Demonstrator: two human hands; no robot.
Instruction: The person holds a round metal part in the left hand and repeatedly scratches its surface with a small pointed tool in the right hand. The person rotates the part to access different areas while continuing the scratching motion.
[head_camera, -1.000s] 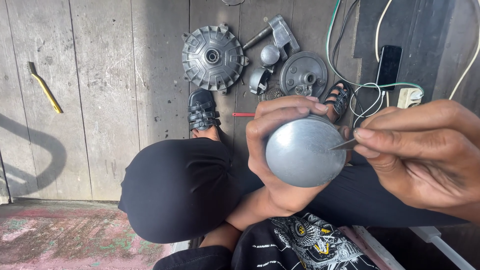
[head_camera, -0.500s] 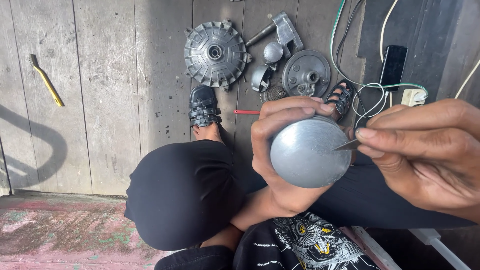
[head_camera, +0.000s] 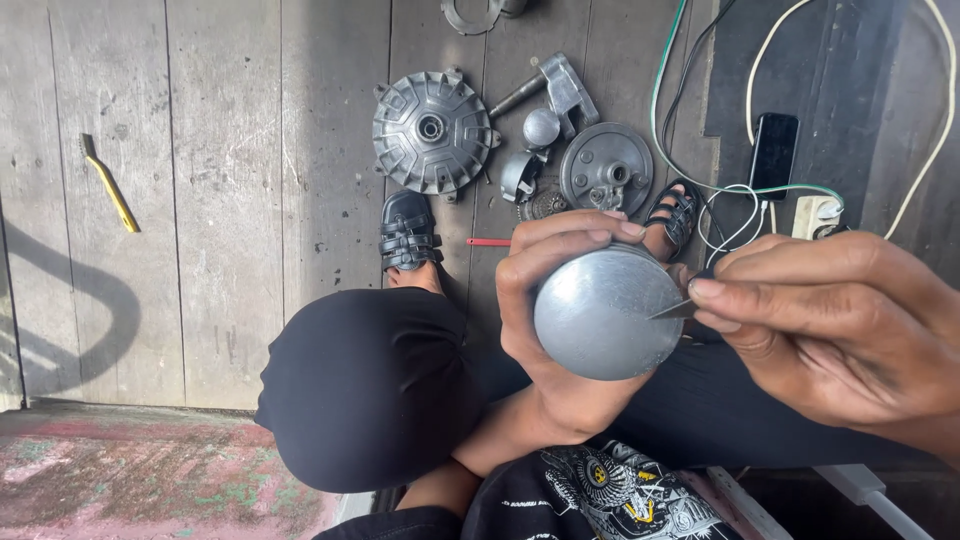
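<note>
Two hands grasp: left (head_camera: 560, 330) round metal cap (head_camera: 605, 320), right (head_camera: 840, 330) a mostly hidden blade (head_camera: 672, 310).

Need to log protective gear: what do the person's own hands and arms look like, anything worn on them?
Both are bare: no gloves, rings, watch or sleeves show on the left hand or right hand. The right hand's fingers carry dark grime. A black printed shirt shows below.

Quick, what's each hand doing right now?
Left hand: closed around the round grey metal part.
Right hand: pinching a thin metal blade against it.
</note>
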